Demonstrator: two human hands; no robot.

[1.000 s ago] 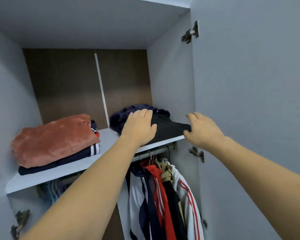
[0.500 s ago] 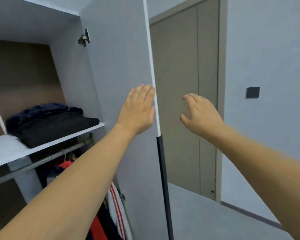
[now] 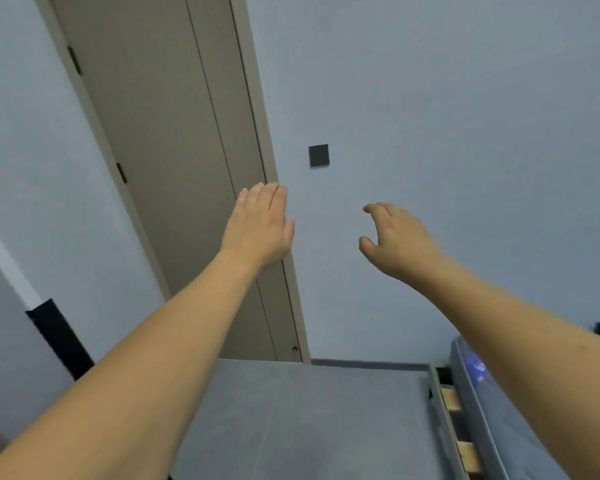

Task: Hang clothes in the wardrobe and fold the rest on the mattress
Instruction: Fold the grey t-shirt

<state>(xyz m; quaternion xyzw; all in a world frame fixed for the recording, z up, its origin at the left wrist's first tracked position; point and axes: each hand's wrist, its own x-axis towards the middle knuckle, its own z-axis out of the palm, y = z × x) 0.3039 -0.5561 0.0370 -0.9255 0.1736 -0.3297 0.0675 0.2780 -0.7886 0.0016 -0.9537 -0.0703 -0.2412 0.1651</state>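
- My left hand is up in mid-air, back of the hand to the camera, fingers straight and pressed together, thumb tucked at the side — holding nothing.
- My right hand is raised at about the same height, fingers loosely curled like a claw, thumb apart from them — nothing between them either.
- The two hands are apart, with bare wall showing in the gap.
- Task thing I can see: the mattress, only a grey corner of it at the lower right edge, lying on a slatted bed frame. It sits well below and to the right of my right fingers, partly hidden by my right forearm; neither hand touches it.
- A blurry blue-white patch shows on the mattress corner — too smeared to tell what it is.
- No clothes near either hand in this view.
- At the far left a pale grey panel with a black strip along its edge is visible, cut off by the frame; I can't tell for sure what it belongs to.
- Behind my left hand stands a closed door, greyish-brown, with dark hinges on its left side.
- A dark square wall switch sits on the wall above and between the hands.
- Grey floor fills the bottom middle.
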